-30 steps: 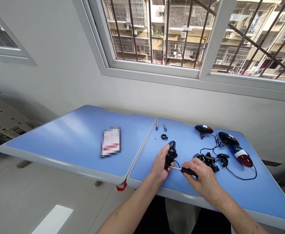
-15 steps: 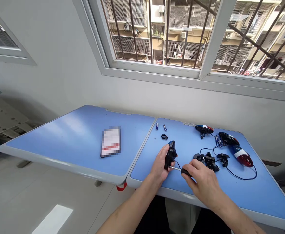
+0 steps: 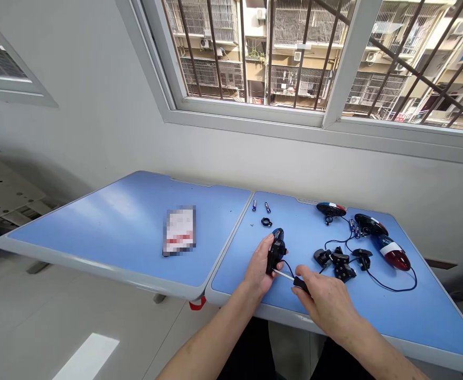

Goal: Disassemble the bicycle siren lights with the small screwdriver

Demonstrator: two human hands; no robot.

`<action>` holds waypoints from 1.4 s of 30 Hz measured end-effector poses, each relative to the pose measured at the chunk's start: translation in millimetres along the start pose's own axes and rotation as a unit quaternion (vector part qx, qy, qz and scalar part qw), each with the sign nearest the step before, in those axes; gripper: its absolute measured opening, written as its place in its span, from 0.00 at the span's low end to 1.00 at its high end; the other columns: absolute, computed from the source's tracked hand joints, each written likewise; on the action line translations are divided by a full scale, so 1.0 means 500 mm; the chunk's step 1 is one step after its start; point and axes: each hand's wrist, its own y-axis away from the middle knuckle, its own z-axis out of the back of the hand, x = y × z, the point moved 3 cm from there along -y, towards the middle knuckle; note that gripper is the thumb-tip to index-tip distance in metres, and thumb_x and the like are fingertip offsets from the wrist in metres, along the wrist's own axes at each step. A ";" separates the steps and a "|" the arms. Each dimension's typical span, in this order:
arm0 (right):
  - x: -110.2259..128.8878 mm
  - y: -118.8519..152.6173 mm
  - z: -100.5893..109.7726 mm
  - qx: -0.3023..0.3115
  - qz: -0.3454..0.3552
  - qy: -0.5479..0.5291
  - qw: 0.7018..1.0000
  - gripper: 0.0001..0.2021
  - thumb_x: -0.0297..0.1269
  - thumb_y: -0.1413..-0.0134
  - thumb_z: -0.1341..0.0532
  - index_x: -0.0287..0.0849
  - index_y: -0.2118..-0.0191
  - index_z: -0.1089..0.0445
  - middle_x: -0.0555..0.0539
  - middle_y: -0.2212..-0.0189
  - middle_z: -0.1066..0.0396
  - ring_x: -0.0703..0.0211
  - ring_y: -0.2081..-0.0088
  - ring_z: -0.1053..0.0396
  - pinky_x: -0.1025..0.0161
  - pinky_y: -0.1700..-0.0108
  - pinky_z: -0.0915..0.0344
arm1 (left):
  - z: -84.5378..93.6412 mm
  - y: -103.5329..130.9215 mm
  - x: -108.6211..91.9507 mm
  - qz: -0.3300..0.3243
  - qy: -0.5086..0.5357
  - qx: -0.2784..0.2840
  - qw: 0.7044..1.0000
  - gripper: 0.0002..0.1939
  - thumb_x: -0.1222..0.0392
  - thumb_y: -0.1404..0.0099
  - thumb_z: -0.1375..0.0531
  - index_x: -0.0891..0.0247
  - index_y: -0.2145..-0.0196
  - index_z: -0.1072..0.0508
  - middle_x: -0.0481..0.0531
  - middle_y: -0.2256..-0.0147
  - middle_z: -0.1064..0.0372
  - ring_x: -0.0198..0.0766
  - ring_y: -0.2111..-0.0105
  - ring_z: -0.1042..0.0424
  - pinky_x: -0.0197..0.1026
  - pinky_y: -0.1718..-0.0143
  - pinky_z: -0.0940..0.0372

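Above the front of the right-hand table, my left hand [image 3: 260, 268] is closed round a black and blue bicycle light [image 3: 277, 250] held on its edge. A thin black cable hangs from the light. My right hand [image 3: 325, 296] is closed on the black handle of a screwdriver [image 3: 299, 284]. Its metal shaft points left, and the tip meets the lower part of the light. The exact contact point is too small to make out. Behind the light lie a black ring clamp [image 3: 266, 222], a tiny screw [image 3: 251, 225] and two small batteries [image 3: 267, 207].
Black clamp parts [image 3: 340, 263] lie beyond my right hand. Farther right are a red, white and blue light [image 3: 394, 253] with a looping cable and two more lights, one a dark light [image 3: 370, 225]. A blurred packet [image 3: 179, 232] rests on the left table [image 3: 116, 232].
My right fingers have loosened and shifted slightly on the screwdriver handle, the index finger now more lifted. The light and my left hand have stayed in nearly the same place.
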 end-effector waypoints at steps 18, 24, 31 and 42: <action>-0.001 0.004 0.000 -0.178 0.039 0.039 0.983 0.07 0.27 0.44 0.45 0.43 0.69 0.32 0.49 0.73 0.35 0.62 0.72 0.40 0.67 0.78 0.56 | 0.003 -0.005 0.001 0.007 0.007 0.001 1.000 0.15 0.48 0.36 0.45 0.64 0.63 0.37 0.53 0.74 0.31 0.27 0.88 0.40 0.28 0.91 0.55; 0.001 0.006 -0.008 -0.221 0.040 0.069 0.972 0.10 0.21 0.49 0.43 0.44 0.69 0.32 0.50 0.74 0.36 0.63 0.72 0.44 0.68 0.76 0.55 | 0.001 -0.006 -0.001 0.019 0.009 -0.009 1.000 0.15 0.48 0.36 0.46 0.64 0.65 0.36 0.53 0.74 0.31 0.27 0.88 0.40 0.28 0.91 0.55; 0.002 0.004 -0.003 -0.186 0.035 0.107 0.976 0.20 0.14 0.55 0.47 0.47 0.64 0.30 0.49 0.71 0.33 0.63 0.72 0.42 0.68 0.75 0.53 | -0.001 -0.007 -0.003 0.034 0.020 0.003 0.999 0.15 0.48 0.36 0.46 0.64 0.65 0.36 0.53 0.74 0.31 0.27 0.88 0.40 0.28 0.91 0.55; -0.019 -0.004 0.008 -0.058 0.022 -0.060 0.996 0.10 0.34 0.40 0.48 0.45 0.60 0.29 0.51 0.76 0.32 0.65 0.78 0.36 0.68 0.78 0.47 | 0.002 -0.008 -0.002 0.045 0.022 0.007 0.999 0.15 0.48 0.35 0.47 0.64 0.65 0.37 0.53 0.74 0.31 0.28 0.88 0.40 0.28 0.92 0.54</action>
